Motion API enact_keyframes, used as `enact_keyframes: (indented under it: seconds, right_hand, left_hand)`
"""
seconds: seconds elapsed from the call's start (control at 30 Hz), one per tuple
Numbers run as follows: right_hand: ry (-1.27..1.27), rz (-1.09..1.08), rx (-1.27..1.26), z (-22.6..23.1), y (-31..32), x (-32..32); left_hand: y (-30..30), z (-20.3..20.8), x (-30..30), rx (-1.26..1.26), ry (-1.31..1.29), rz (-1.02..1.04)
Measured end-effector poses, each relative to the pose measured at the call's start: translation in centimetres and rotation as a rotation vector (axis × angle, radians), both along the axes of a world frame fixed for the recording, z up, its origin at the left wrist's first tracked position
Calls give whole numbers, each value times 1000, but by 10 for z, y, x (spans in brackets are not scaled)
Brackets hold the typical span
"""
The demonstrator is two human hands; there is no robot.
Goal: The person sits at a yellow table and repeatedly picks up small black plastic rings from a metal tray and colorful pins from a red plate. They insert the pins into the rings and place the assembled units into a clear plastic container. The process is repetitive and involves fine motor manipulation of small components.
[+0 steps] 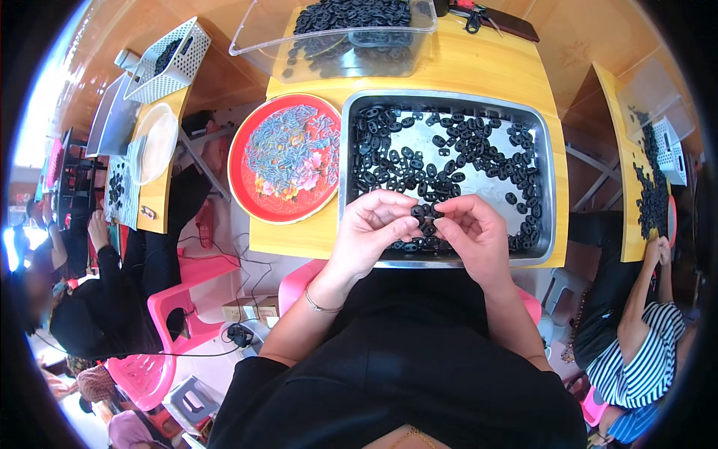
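Observation:
Over the near edge of a steel tray (pixel 497 193), my left hand (pixel 383 224) and my right hand (pixel 473 230) meet. Between their pinched thumbs and fingertips is a small black oval part with holes (pixel 426 212); both hands grip it, one at each side. Fingertips cover some of it, so I cannot tell if it is one piece or two joined. Many similar black oval parts (pixel 471 142) lie scattered in the tray. Left of it, a red round tray with painted flowers (pixel 238 179) holds many tiny grey-blue pieces (pixel 288 142).
A clear plastic bin (pixel 336 66) heaped with black parts stands at the table's far side, with scissors (pixel 473 21) to its right. Co-workers sit at tables (pixel 153 202) on the left and right (pixel 630 232). A pink chair (pixel 176 314) and cables are at the left.

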State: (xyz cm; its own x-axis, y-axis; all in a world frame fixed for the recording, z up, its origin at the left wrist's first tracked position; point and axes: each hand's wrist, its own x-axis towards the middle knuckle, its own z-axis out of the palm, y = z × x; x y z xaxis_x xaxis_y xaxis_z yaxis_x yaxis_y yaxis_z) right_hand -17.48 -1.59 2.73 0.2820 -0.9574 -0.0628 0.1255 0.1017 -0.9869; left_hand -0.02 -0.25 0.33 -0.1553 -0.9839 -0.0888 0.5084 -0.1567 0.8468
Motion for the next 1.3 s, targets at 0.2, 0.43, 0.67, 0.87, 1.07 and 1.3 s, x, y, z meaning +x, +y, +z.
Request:
enact_keyframes:
  seconds: [0.2,0.43,0.67,0.87,1.07,1.3]
  right_hand:
    - [23,-8,-24,0,0,1]
    - [13,18,-31,2,0,4]
    - [-4,36,6,3,0,5]
    - [2,59,21,3,0,5]
    - [-27,60,25,2,0,6]
    - [-31,60,51,-3,0,9]
  left_hand:
    - [2,0,2,-21,-19,-22]
    - [3,2,4,-33,-82,-41]
    - [4,3,7,-40,-113,-41]
    - [4,4,5,-70,-114,-17]
    - [5,7,5,-78,-120,-10]
    - [4,9,4,-107,-130,1]
